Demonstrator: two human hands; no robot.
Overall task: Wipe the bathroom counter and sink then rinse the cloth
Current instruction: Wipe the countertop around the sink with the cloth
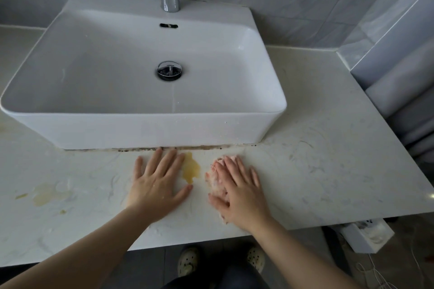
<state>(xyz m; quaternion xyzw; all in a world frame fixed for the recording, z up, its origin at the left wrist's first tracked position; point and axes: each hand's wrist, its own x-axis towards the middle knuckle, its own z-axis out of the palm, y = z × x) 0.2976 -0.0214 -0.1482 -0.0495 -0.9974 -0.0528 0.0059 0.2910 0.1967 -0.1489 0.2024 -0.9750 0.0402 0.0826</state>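
Looked down on a pale marbled bench (328, 148) smeared with wipe marks. Noted a white rectangular sink (141, 129) standing on it. Saw the left hand (157, 185) laid flat before the sink, fingers (164, 159) spread straight, gripping nothing. Saw the right hand (242, 195) pressed flat on a pink cloth (212, 178), straight fingers (231, 171) covering it, edges peeking out at fingertips and thumb side. Spotted a yellow spill (190, 168) between the hands, just beside the cloth. Found a chrome drain plug (169, 71) in the basin.
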